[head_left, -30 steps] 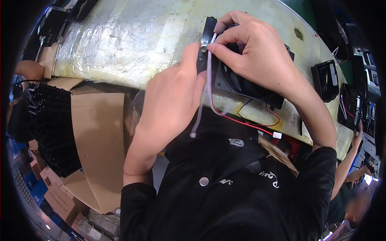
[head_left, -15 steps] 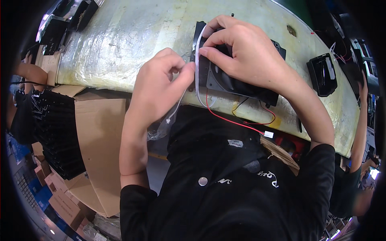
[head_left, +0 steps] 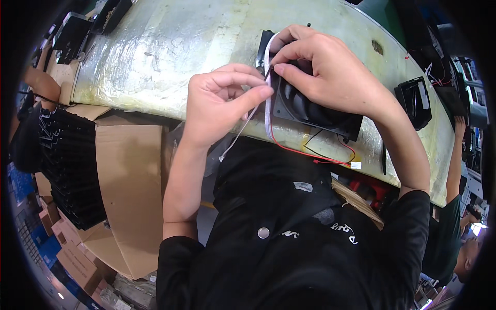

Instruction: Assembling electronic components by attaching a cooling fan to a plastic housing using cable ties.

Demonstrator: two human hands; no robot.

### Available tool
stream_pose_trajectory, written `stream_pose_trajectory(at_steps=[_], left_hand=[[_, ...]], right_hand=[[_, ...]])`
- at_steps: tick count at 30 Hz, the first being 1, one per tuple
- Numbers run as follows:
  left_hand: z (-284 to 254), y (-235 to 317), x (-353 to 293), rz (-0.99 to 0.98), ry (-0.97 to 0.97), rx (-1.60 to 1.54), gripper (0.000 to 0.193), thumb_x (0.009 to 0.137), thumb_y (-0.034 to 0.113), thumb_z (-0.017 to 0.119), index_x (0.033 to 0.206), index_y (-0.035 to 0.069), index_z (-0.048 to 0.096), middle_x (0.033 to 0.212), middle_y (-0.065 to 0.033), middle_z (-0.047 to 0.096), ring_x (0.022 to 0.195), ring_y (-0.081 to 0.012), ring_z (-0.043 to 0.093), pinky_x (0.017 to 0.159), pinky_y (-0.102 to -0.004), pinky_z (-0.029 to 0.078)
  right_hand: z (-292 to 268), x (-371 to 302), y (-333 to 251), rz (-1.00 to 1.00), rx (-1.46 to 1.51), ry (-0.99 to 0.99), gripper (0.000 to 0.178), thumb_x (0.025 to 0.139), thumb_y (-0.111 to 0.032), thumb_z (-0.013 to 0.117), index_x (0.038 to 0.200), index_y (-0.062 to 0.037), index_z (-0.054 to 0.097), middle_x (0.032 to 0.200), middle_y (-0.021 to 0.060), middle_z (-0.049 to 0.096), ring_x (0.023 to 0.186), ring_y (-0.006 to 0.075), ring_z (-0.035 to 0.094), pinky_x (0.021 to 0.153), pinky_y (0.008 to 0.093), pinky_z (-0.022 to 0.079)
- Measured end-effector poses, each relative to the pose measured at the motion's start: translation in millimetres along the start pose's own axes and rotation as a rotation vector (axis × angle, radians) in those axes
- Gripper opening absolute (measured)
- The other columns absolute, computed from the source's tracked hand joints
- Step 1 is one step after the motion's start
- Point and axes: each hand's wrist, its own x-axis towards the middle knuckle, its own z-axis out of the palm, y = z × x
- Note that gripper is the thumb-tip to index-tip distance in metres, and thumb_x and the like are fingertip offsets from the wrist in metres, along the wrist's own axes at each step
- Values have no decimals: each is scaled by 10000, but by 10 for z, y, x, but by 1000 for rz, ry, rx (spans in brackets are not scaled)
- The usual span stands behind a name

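A black fan unit [head_left: 294, 106] in a square frame lies at the table's near edge, partly under my right hand. My right hand [head_left: 330, 72] reaches over it, thumb and fingers closed on a white flat cable [head_left: 268, 111] that runs along the unit's left side. From the left, my left hand [head_left: 222, 101] meets the cable, thumb and index finger brought close around it. A thin loose end with a small white connector [head_left: 222, 157] hangs below that hand. Red and black wires come out near the unit's front edge, with a white plug [head_left: 355, 165] on them.
The plastic-covered table [head_left: 150, 67] curves ahead. At right stands a black housing [head_left: 413, 103]; black boxes [head_left: 111, 15] sit far left. A cardboard box [head_left: 129, 181] and stacked black parts [head_left: 70, 175] are at left. Other people's arms [head_left: 41, 82] show at both sides.
The fan unit, cable and both hands sit slightly farther right in the picture. My left thumb and index finger have stretched out toward the cable. The white plug has shifted right.
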Motion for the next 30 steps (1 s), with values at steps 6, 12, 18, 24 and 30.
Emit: stream_pose_trajectory(at_steps=[6,12,18,24,30], left_hand=[[57,-84,70,72,131,-111,102,814,-44,721,903,-76,684,863,-74,658,560,-22,532,444,-162,371],[12,-157,67,122,38,-252,90,828,-43,709,913,-68,690,881,-82,666,570,-41,555,447,-168,393],[49,-66,48,163,28,-21,126,812,-50,707,933,-76,683,859,-93,673,566,-53,566,460,-174,428],[25,-22,15,-66,105,-176,242,778,-35,735,988,-99,634,810,-110,671,544,-44,564,452,-173,428],[22,-2,54,-101,86,-167,250,772,-16,752,978,-93,633,798,-109,672,539,-29,556,431,-163,408]], right_hand=[[-27,19,-18,47,6,-52,146,825,-91,647,896,32,680,1004,135,623,893,263,612,751,328,475],[-31,31,-16,24,10,-30,154,806,-75,674,914,33,694,978,136,624,882,249,618,764,313,475],[-19,33,4,65,122,-45,156,826,-74,673,940,29,702,969,93,623,826,160,588,697,270,450],[-39,52,8,109,184,-89,148,851,-72,661,956,24,704,996,76,607,820,141,565,679,249,425],[-55,47,16,67,199,-97,136,859,-80,664,947,13,710,991,70,603,846,137,563,701,243,423]])
